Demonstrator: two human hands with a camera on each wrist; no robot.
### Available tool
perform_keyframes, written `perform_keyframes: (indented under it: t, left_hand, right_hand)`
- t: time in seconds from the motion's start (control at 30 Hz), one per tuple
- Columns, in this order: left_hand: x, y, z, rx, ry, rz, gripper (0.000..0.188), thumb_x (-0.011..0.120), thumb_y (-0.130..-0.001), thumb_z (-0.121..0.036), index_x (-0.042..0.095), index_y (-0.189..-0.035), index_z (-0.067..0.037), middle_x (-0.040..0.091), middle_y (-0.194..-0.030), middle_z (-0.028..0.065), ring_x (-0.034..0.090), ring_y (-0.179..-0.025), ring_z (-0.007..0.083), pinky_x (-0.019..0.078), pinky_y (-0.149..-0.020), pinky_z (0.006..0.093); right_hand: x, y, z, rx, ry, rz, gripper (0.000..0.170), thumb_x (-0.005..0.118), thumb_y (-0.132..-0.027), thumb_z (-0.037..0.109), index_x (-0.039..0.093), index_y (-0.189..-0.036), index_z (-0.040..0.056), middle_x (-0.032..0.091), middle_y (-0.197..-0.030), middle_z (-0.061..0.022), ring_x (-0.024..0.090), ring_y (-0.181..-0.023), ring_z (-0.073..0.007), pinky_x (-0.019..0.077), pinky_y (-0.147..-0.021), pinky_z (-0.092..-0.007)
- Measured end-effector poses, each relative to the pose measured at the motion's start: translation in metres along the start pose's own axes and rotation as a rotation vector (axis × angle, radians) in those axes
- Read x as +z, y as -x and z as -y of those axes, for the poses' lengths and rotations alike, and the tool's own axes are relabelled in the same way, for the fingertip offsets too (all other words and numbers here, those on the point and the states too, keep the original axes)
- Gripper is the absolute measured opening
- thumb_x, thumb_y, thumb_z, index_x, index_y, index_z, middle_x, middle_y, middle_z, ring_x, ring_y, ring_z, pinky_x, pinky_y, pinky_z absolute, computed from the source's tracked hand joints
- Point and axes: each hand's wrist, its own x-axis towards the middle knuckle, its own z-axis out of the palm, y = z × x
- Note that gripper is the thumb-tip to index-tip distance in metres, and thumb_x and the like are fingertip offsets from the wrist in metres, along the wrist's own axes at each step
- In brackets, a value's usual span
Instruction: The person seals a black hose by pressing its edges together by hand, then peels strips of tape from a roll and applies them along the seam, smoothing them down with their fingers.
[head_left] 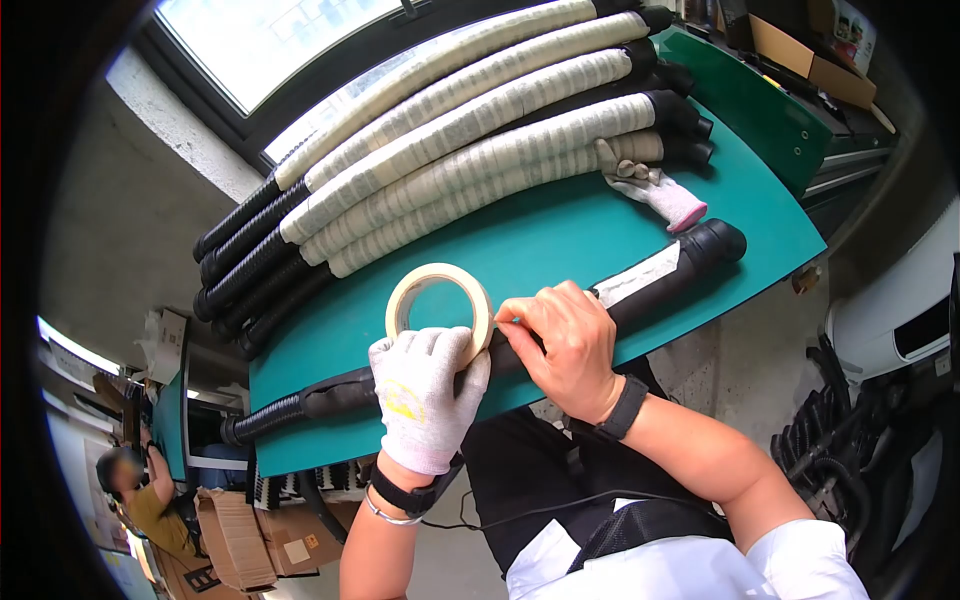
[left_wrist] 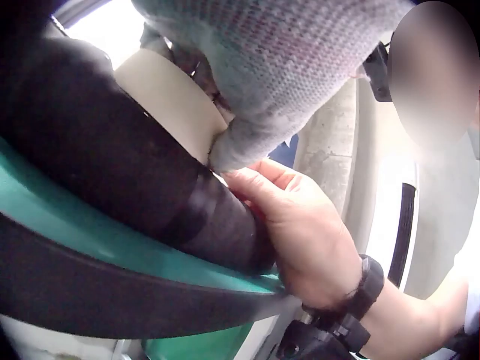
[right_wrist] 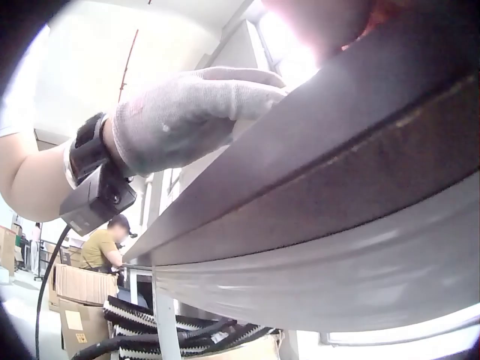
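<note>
My left hand, in a pale knitted glove, grips a roll of cream masking tape. The roll stands over a long black hose that lies along the table's near edge. A white strip covers part of the hose's right end. My bare right hand is just right of the roll, thumb and forefinger pinching at the tape's edge. In the left wrist view, the right fingertips meet the gloved fingers beside the roll. The right wrist view shows the gloved hand above the table edge.
Several black hoses wrapped in cream tape lie across the back of the green table. A loose glove sits near the right end. Cardboard boxes stand below at left, near another person. A cable crosses my lap.
</note>
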Motion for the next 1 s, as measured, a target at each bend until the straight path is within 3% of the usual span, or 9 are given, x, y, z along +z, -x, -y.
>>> perform_keyframes:
  t: [0.67,1.0]
  left_hand:
    - [-0.0031,-0.0023,-0.0032,-0.001,-0.019,0.021,0.022,0.081,-0.081,-0.013,0.068,-0.099,-0.010,0.067,-0.089,0.0054,0.065,-0.088,0.0284,0.0429,-0.085,0.0430]
    - [0.0003,0.0009,0.0013,-0.001,-0.013,0.014,0.023,0.080,-0.085,-0.021,0.067,-0.102,-0.014,0.067,-0.090,0.0029,0.064,-0.086,0.0266,0.0419,-0.083,0.0435]
  right_hand:
    - [-0.0017,-0.0017,0.0001,-0.010,0.016,0.033,0.012,0.078,-0.086,0.013,0.069,-0.092,0.0131,0.058,-0.075,-0.0018,0.057,-0.074,-0.0247,0.0433,-0.067,-0.0384]
    - [-0.0001,-0.0026,0.0042,0.013,0.019,0.007,0.018,0.079,-0.086,0.016,0.070,-0.102,0.0141,0.060,-0.075,-0.0002,0.057,-0.074,-0.0237,0.0432,-0.067,-0.0387]
